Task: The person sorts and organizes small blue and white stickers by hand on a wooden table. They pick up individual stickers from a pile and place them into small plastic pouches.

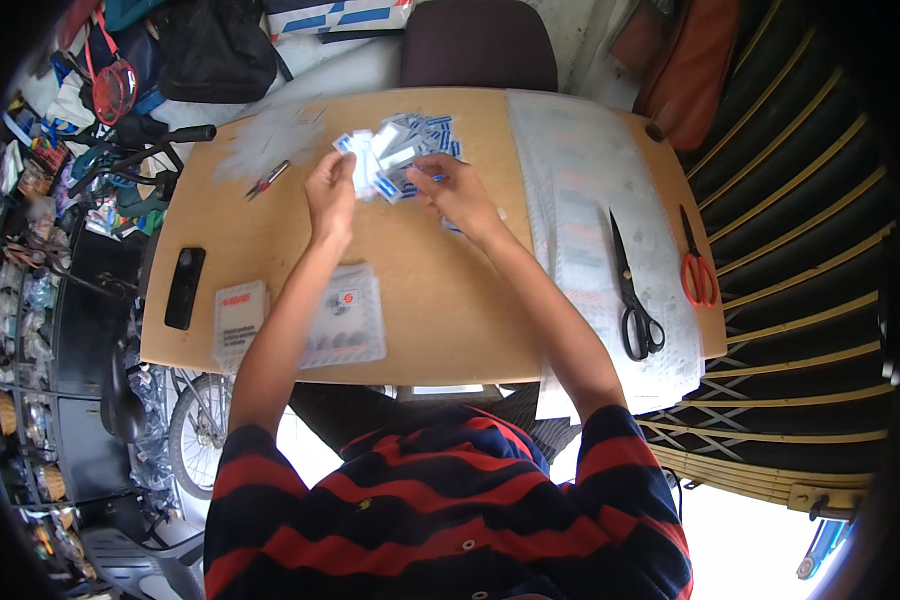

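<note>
Over the far middle of the table, my left hand is closed on a fanned bunch of small white-and-blue labels. Facing it, my right hand has thumb and fingers bent together at the bunch's right side. What those fingers hold is too small to make out; a white strip lies close to their tips. Just beyond and under both hands spreads a loose pile of similar blue-and-white labels. Left of my left hand rests a small pair of thread snips, beside scattered clear plastic pieces.
Clear plastic sheets cover the table's right side, with black scissors and red-handled scissors on top. A phone, a white printed card and a clear packet lie near left. A chair stands behind the table.
</note>
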Motion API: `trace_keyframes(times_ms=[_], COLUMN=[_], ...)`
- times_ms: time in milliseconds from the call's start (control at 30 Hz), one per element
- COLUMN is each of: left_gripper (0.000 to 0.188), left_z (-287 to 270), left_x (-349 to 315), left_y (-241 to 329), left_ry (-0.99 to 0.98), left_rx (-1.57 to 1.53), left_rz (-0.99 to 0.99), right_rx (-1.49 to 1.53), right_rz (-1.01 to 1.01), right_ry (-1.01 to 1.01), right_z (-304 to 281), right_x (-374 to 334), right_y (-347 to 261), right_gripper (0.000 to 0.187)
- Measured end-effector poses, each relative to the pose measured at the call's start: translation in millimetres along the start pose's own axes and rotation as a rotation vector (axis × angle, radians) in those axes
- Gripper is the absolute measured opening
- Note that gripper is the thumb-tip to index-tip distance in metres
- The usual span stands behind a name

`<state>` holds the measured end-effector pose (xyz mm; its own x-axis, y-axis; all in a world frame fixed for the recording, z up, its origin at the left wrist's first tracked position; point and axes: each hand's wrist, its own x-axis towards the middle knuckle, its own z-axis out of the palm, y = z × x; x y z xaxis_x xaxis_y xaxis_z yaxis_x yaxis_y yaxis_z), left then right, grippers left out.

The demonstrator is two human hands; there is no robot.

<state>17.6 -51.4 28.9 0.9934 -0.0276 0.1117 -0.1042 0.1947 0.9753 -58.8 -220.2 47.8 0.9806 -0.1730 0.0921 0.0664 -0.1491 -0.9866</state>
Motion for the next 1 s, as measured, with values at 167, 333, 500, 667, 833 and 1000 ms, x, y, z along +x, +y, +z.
trace_keyframes(times_ms=[167, 333, 500, 667, 833, 1000], left_gripper=[0.017, 0.017, 0.018, 0.019, 0.020, 0.021], left_z=[3, -2, -19, -74, -104, -109], left_x=[-54, -59, -45, -18, -12, -24], left_y=[6, -2, 0, 12, 16, 15], left_ry=[-0.079, -0.051, -0.052, 0.050, 0.101, 0.131], left_rx=[-0.084, -0.049, -0.043, -0.023, -0.100, -0.175], left_rz=[-0.156, -0.153, -0.201, -0.180, -0.184, -0.139], right_rx=[0.413, 0.417, 0.386, -0.125, -0.349, -0.954], right_rz=[0.181, 0.127, 0.087, -0.033, -0.060, -0.532], right_ry=[0.046, 0.025, 0.038, -0.249, -0.371, -0.033], right_z=[31, 32, 16, 21, 48, 63], right_x=[-5, -5, -3, -2, 16, -3], right_y=[-2, 23, 33, 21, 36, 26], right_gripper=[0.024, 0.018, 0.015, 0.016, 0.016, 0.017])
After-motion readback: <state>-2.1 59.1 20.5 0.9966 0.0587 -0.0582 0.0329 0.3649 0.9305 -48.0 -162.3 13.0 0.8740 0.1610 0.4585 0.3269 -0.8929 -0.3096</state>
